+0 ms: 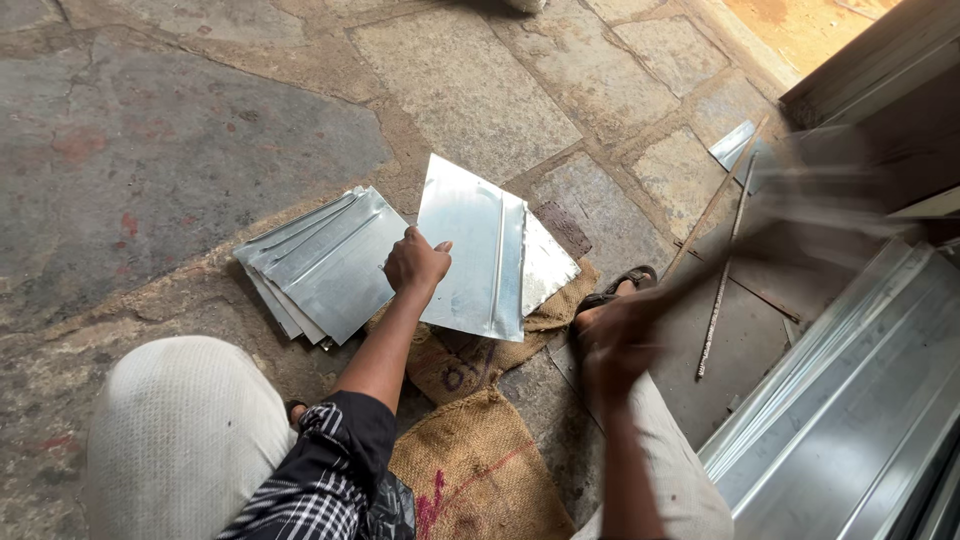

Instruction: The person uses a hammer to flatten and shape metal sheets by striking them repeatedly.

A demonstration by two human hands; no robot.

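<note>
1. Burlap sack [480, 470] lies nearest, under the work.
2. Left hand [415, 262] pinches the ridged metal sheet [475, 250] by its left edge, above the sack.
3. Right hand [612, 345], blurred, grips a stick-like tool [730, 235].
4. Finished-looking sheets [325, 265] are stacked left; long strips [850, 400] wait right.

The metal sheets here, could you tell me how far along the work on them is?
Done, it seems: a stack of creased sheets on the floor. In hand: the left hand steadies a sheet while the blurred right hand swings a stick-like tool. What remains can't be judged.
</note>
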